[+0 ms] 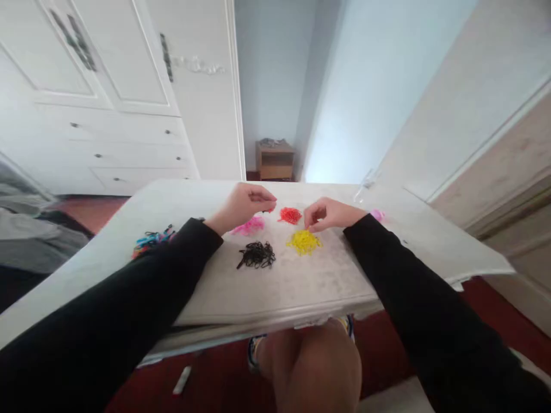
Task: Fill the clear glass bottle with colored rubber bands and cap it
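Note:
My left hand (247, 205) is closed in a pinch above the table, between the pink hair ties (249, 225) and the red hair ties (290, 215). A small dark and reddish bit shows at its fingertips, too small to name. My right hand (329, 213) reaches down to the far edge of the yellow hair ties (305, 242), thumb and finger together. Whether a band sits between those fingers I cannot make out. Nearer to me, a loose heap of black hair ties (257, 254) lies left of the yellow heap.
Mixed coloured hair ties (150, 241) lie on the table's left, partly behind my left sleeve. A pink object (377, 214) rests beyond my right forearm. The white table (275, 304) ends just above my knees. White cabinets (129, 115) stand behind at left.

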A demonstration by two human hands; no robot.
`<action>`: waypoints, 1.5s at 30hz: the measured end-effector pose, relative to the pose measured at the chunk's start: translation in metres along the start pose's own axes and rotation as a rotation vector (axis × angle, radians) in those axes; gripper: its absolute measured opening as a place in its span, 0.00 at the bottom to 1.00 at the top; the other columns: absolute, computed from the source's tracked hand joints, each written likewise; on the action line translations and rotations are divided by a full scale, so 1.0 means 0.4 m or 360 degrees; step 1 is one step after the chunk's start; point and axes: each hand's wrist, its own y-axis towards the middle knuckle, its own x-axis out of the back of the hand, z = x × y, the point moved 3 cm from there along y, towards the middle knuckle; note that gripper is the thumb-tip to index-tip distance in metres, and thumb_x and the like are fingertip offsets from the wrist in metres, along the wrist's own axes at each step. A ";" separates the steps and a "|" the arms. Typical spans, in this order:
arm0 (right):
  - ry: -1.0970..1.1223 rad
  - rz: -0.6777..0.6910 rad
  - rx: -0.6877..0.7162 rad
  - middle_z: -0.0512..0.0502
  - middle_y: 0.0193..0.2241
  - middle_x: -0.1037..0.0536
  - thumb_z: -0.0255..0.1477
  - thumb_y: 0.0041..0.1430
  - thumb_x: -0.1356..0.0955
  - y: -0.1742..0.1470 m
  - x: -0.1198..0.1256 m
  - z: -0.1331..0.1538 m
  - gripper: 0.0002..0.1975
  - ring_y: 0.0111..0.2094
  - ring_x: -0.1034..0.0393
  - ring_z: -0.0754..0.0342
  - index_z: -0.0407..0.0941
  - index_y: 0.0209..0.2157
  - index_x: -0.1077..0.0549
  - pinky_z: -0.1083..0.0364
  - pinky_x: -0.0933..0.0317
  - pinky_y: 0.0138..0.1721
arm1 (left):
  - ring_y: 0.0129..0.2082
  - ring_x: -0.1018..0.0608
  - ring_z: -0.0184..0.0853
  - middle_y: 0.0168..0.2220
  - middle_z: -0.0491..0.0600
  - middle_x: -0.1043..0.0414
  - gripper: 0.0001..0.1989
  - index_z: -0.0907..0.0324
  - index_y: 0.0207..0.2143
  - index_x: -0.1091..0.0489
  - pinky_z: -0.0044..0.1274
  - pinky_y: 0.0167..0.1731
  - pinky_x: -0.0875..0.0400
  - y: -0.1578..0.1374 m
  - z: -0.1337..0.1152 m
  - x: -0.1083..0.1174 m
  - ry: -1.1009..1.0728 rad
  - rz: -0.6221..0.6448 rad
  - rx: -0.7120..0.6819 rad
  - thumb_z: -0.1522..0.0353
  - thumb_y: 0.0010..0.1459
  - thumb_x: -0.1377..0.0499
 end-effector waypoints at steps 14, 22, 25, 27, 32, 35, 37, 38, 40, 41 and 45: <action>-0.0106 -0.0851 0.0306 0.50 0.25 0.27 0.44 0.47 0.20 0.035 -0.028 0.035 0.19 0.27 0.36 0.57 0.42 0.29 0.20 0.55 0.44 0.30 | 0.33 0.16 0.37 0.32 0.53 0.17 0.18 0.63 0.36 0.20 0.29 0.39 0.18 -0.001 0.011 -0.022 -0.0187 0.0138 0.0027 0.62 0.46 0.25; -0.0096 -0.0822 0.0383 0.48 0.26 0.23 0.44 0.52 0.22 0.042 -0.052 0.050 0.17 0.27 0.34 0.57 0.43 0.31 0.18 0.54 0.42 0.30 | 0.33 0.16 0.35 0.35 0.54 0.17 0.17 0.63 0.38 0.22 0.28 0.38 0.19 -0.008 -0.003 -0.037 -0.0216 0.0231 -0.0041 0.64 0.47 0.25; -0.0053 -0.0815 0.0394 0.49 0.24 0.24 0.44 0.52 0.21 0.041 -0.053 0.050 0.18 0.27 0.34 0.57 0.43 0.31 0.19 0.54 0.42 0.30 | 0.30 0.17 0.33 0.33 0.52 0.18 0.15 0.63 0.38 0.22 0.26 0.34 0.21 -0.011 -0.008 -0.042 -0.0200 0.0248 -0.0048 0.66 0.49 0.26; -0.0025 -0.0791 0.0398 0.49 0.24 0.24 0.43 0.52 0.22 0.041 -0.055 0.050 0.17 0.26 0.33 0.57 0.42 0.31 0.19 0.54 0.41 0.30 | 0.29 0.18 0.32 0.32 0.51 0.18 0.14 0.63 0.38 0.22 0.25 0.33 0.22 -0.012 -0.009 -0.044 -0.0197 0.0252 -0.0043 0.67 0.49 0.27; 0.0004 -0.0825 0.0427 0.49 0.24 0.24 0.40 0.54 0.23 0.039 -0.054 0.052 0.14 0.26 0.33 0.57 0.43 0.29 0.20 0.54 0.41 0.29 | 0.29 0.18 0.33 0.30 0.50 0.19 0.15 0.63 0.38 0.23 0.26 0.32 0.21 -0.012 -0.008 -0.044 -0.0174 0.0266 -0.0029 0.67 0.48 0.26; 0.0031 -0.0928 0.0435 0.50 0.23 0.25 0.40 0.54 0.23 0.036 -0.047 0.052 0.14 0.25 0.35 0.58 0.43 0.29 0.21 0.54 0.42 0.29 | 0.29 0.18 0.34 0.29 0.50 0.19 0.15 0.62 0.37 0.22 0.27 0.34 0.21 -0.013 -0.008 -0.042 -0.0137 0.0279 -0.0003 0.65 0.48 0.26; 0.0029 -0.0959 0.0436 0.51 0.22 0.26 0.41 0.54 0.23 0.036 -0.044 0.052 0.15 0.25 0.36 0.58 0.44 0.29 0.21 0.54 0.42 0.29 | 0.30 0.18 0.34 0.29 0.50 0.19 0.14 0.62 0.35 0.22 0.28 0.36 0.20 -0.013 -0.008 -0.040 -0.0120 0.0262 -0.0002 0.65 0.48 0.26; 0.0027 -0.0957 0.0435 0.51 0.22 0.26 0.42 0.53 0.22 0.036 -0.044 0.051 0.15 0.25 0.37 0.58 0.44 0.29 0.21 0.54 0.42 0.29 | 0.30 0.17 0.34 0.29 0.50 0.19 0.14 0.62 0.35 0.22 0.28 0.36 0.20 -0.013 -0.009 -0.039 -0.0119 0.0244 -0.0004 0.64 0.48 0.26; 0.0030 -0.0938 0.0425 0.51 0.23 0.25 0.42 0.52 0.22 0.038 -0.044 0.049 0.16 0.26 0.36 0.57 0.43 0.29 0.21 0.54 0.42 0.29 | 0.31 0.17 0.34 0.29 0.50 0.18 0.14 0.62 0.34 0.22 0.28 0.37 0.20 -0.013 -0.009 -0.037 -0.0113 0.0207 -0.0001 0.64 0.49 0.26; 0.0035 -0.0933 0.0420 0.51 0.23 0.25 0.42 0.52 0.22 0.038 -0.044 0.048 0.16 0.26 0.36 0.57 0.43 0.29 0.21 0.54 0.42 0.29 | 0.31 0.17 0.34 0.29 0.50 0.18 0.14 0.62 0.34 0.22 0.27 0.36 0.20 -0.013 -0.009 -0.036 -0.0106 0.0190 0.0002 0.64 0.49 0.27; 0.0046 -0.0928 0.0403 0.51 0.22 0.26 0.42 0.51 0.22 0.040 -0.045 0.043 0.17 0.26 0.37 0.57 0.43 0.29 0.22 0.54 0.42 0.29 | 0.30 0.18 0.34 0.29 0.50 0.19 0.11 0.62 0.32 0.22 0.26 0.34 0.22 -0.014 -0.008 -0.032 -0.0041 0.0187 0.0011 0.65 0.51 0.28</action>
